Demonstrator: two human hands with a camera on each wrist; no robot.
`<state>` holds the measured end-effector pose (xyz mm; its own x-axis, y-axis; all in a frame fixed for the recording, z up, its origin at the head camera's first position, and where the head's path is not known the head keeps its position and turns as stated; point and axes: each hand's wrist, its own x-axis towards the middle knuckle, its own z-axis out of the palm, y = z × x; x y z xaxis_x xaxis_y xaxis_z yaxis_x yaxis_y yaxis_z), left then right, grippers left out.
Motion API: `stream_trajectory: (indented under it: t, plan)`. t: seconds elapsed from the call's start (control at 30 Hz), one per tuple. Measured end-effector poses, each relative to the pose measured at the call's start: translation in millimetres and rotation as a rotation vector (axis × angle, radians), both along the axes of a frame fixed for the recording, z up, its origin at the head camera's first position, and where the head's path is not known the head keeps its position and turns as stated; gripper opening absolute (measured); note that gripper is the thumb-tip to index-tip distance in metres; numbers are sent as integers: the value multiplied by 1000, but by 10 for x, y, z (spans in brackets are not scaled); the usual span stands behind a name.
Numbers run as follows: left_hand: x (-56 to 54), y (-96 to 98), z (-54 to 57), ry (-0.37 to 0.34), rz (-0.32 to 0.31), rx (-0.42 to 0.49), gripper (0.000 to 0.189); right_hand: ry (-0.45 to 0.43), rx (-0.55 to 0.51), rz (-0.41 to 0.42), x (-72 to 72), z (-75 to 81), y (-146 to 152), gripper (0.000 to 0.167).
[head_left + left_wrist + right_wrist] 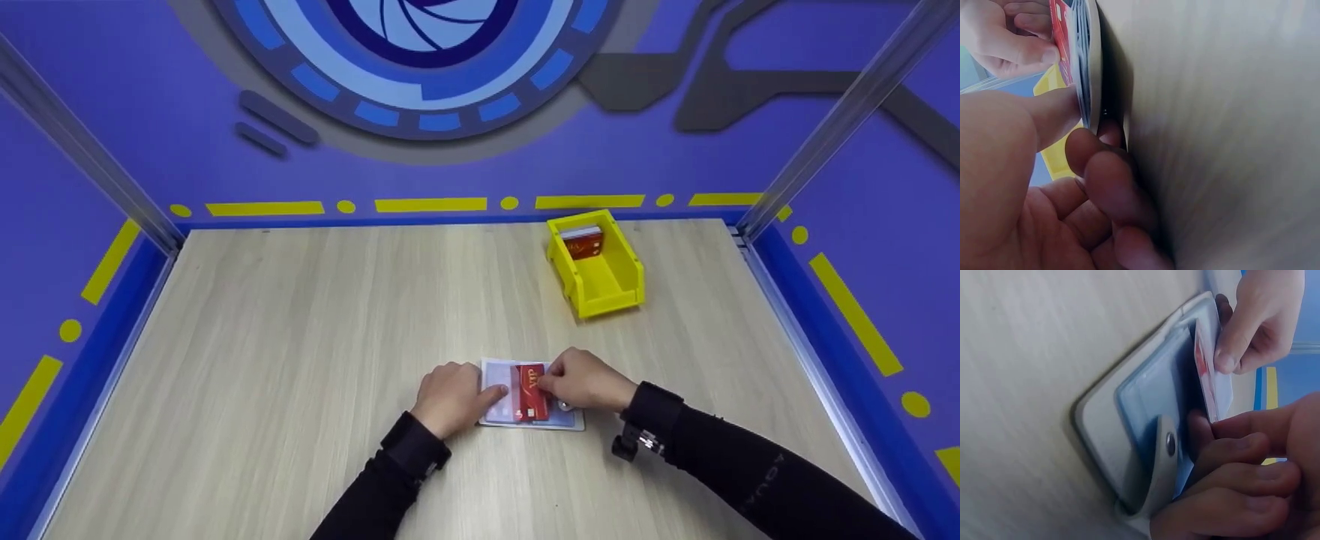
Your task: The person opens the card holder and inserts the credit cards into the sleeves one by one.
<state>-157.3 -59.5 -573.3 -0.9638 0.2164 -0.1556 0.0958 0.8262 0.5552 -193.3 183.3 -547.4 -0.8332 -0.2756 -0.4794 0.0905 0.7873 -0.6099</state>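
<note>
A pale card holder [566, 421] with clear plastic sleeves [1151, 377] lies spread on the table in front of me. My left hand [448, 397] grips its left edge, thumb on the sleeves and fingertips tucked at the underside, as the left wrist view shows. Between thumb and forefinger my right hand [589, 381] pinches the edge of a red card [533, 405] with gold lettering. The card's left part shows through a clear sleeve, and its right edge is tilted up. A strap with a metal snap [1171, 444] curls up beside the right fingers.
Behind the hands, toward the back right, stands a yellow open-front bin [611, 304]. Several cards, a red one [585, 246] in front, lean at its back end. Blue printed panels [420, 176] wall the wooden table [300, 322] at the back and sides.
</note>
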Motion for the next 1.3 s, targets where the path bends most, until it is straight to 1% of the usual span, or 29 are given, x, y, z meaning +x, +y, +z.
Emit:
stream_trajectory:
  t: [0.13, 0.33, 0.53, 0.67, 0.77, 0.87, 1.0, 1.1, 1.13, 1.2, 1.27, 1.3]
  plan:
    - [3, 2, 2, -6, -2, 8, 49, 12, 2, -4, 3, -18, -58, 39]
    - [-1, -10, -6, 27, -19, -24, 55, 56, 33, 23, 24, -33, -174, 41]
    - [-1, -21, -29, 57, -29, -28, 60, 138, 8, 95, 51, -72, -296, 43]
    - [-1, -7, -27, 63, -29, -43, 61, 181, 9, 131, 48, -106, -311, 44]
    - [-3, 9, -11, 52, -22, -62, 59, 191, 1, 155, 37, -106, -273, 46]
    - [-7, 18, -5, 31, -16, -71, 59, 196, 2, 206, 20, -70, -202, 46]
    - [-9, 8, 4, 12, -9, -73, 57, 215, 50, 331, -28, 29, -85, 34]
    - [-14, 5, 18, 9, -9, -68, 55, 219, 114, 426, -82, 102, 16, 22]
    - [-15, 5, 18, 10, -10, -66, 54, 220, 136, 445, -98, 122, 48, 22]
    - [-13, 4, 11, 10, -11, -55, 53, 241, 174, 459, -128, 145, 115, 24]
    - [-10, 5, -2, 12, -12, -42, 54, 267, 194, 421, -156, 145, 178, 25]
    - [-9, 6, -9, 12, -12, -37, 54, 280, 202, 388, -168, 141, 208, 26]
